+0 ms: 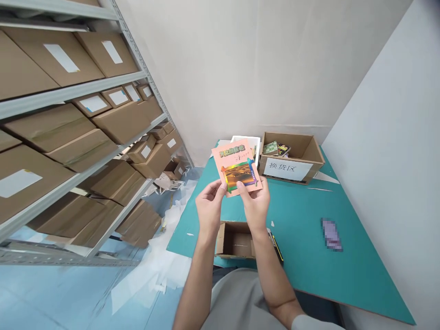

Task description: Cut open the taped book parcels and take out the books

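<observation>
- In the head view, we see the pink booklet (237,160) held up above the worktop (292,211), its picture side facing us.
- Our left hand (210,201) is clamped on the booklet's near left corner, thumb on top; the booklet extends to the far side of it.
- Our right hand (256,199) is clamped on the near right part, thumb also on top.
- Beyond the booklet we see a white tray (256,140), partly hidden, and right of that a labelled cardboard box (288,138).
- Nearer us lies a small open carton (221,242).
</observation>
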A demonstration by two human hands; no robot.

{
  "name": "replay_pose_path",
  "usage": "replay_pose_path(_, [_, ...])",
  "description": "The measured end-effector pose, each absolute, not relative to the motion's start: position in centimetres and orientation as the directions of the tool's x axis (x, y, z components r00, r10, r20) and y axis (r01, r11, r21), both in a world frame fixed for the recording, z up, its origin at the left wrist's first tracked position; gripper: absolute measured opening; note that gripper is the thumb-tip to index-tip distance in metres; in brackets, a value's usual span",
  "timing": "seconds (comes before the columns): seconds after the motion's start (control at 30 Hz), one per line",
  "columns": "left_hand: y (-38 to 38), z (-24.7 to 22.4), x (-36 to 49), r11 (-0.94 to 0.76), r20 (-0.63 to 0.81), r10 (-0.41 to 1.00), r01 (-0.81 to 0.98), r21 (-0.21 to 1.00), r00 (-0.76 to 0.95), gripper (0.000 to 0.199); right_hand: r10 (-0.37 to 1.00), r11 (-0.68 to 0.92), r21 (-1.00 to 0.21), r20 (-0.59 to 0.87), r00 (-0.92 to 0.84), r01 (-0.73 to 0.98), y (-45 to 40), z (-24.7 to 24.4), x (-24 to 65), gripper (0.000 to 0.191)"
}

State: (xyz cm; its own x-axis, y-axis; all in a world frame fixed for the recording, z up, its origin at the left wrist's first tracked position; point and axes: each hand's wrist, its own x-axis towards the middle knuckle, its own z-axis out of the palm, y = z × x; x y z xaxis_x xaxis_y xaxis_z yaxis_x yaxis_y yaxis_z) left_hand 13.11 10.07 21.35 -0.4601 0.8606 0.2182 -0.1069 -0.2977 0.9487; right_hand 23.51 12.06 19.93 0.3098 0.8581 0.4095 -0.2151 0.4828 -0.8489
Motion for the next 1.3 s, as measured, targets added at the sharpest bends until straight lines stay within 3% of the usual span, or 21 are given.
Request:
replay_pose_path(0.1, [9.9,21.2,13.3,-0.307,0.225,0.832,-0.082,0.948,-0.508,0.043,0.69,0.578,-0.798,0.589,0.421,0.169,12.0,19.7,23.7,0.054])
replay_pose_path(0.2, [9.5,21.4,13.8,-0.346,0.274,0.812,-0.049,0.937,-0.515,0.041,0.601,0.585,-0.68,0.73,0.327,0.442,11.6,19.8,23.9,0.026])
replay_pose_path(0.27, [9.1,21.4,14.3,-0.396,0.329,0.796,-0.026,0.918,-0.508,0.037,0.641,0.625,-0.679,0.728,0.244,0.384,11.1,20.1,23.9,0.024])
replay_pose_path(0.37, [8.3,21.3,14.9,-0.452,0.431,0.778,0.07,0.889,-0.458,0.03,0.741,0.625,-0.768,0.64,0.202,0.142,10.3,20.6,23.6,0.036])
replay_pose_path(0.57, [7.1,21.5,15.5,-0.5,0.553,0.797,0.246,0.83,-0.243,0.029,0.823,0.478,-0.878,0.445,0.353,-0.007,9.9,20.7,24.4,0.035])
replay_pose_path(0.67, [7.4,22.0,14.4,-0.474,0.567,0.738,0.317,0.822,-0.367,0.042,0.835,0.465,-0.883,0.409,0.367,-0.072,10.2,20.6,25.7,0.038])
replay_pose_path(0.77, [8.0,22.2,12.9,-0.37,0.463,0.77,0.284,0.884,-0.439,0.045,0.861,0.457,-0.883,0.409,0.303,-0.106,10.5,20.6,26.7,0.038])
replay_pose_path(0.87, [8.3,22.1,12.3,-0.277,0.308,0.874,0.134,0.951,-0.377,0.042,0.88,0.44,-0.891,0.404,0.25,-0.111,10.6,20.4,26.9,0.038])
replay_pose_path(0.93, [8.2,22.0,12.4,-0.272,0.284,0.88,0.085,0.958,-0.381,0.04,0.889,0.433,-0.892,0.399,0.226,-0.128,10.7,20.3,26.7,0.037])
replay_pose_path(1.03, [8.0,21.9,12.9,-0.345,0.356,0.831,0.108,0.933,-0.428,0.033,0.86,0.472,-0.876,0.433,0.271,-0.097,11.0,20.0,26.2,0.04])
replay_pose_path(1.13, [7.8,21.9,13.4,-0.435,0.474,0.758,0.195,0.879,-0.449,0.024,0.725,0.572,-0.811,0.569,0.389,0.119,11.2,19.7,25.7,0.044])
replay_pose_path(1.2, [7.7,21.7,13.7,-0.472,0.538,0.713,0.26,0.842,-0.45,0.019,0.672,0.589,-0.77,0.635,0.382,0.244,11.2,19.7,25.6,0.037])
replay_pose_path(1.3, [7.7,21.2,14.2,-0.487,0.619,0.67,0.387,0.783,-0.41,0.017,0.711,0.565,-0.779,0.627,0.318,0.272,10.8,20.1,25.7,0.034])
